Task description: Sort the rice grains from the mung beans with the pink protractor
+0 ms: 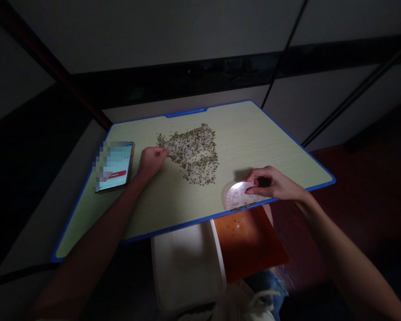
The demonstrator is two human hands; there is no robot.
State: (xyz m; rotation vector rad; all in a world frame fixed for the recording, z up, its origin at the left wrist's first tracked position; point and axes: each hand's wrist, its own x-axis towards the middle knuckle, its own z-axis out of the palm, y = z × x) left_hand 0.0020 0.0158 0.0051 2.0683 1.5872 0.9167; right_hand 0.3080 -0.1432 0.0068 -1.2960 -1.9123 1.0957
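Note:
A spread mix of small green beans and pale rice-like grains (197, 154) lies on the pale tabletop with the blue rim (254, 147). At the left edge of the mix rests my left hand (153, 161), its fingers closed; whatever they hold is hidden. My right hand (276, 183) pinches a clear, pink-marked protractor (235, 195) near the front edge. Along the protractor's lower side sits a row of green beans (243, 207), right at the rim. Below that edge, an orange container (254, 245) has a few beans in it.
A phone (115, 167) with a lit screen lies on the left of the table. Beside the orange container, a white container (187, 263) is under the front edge, above my lap. Cabinet panels (173, 35) stand behind the table.

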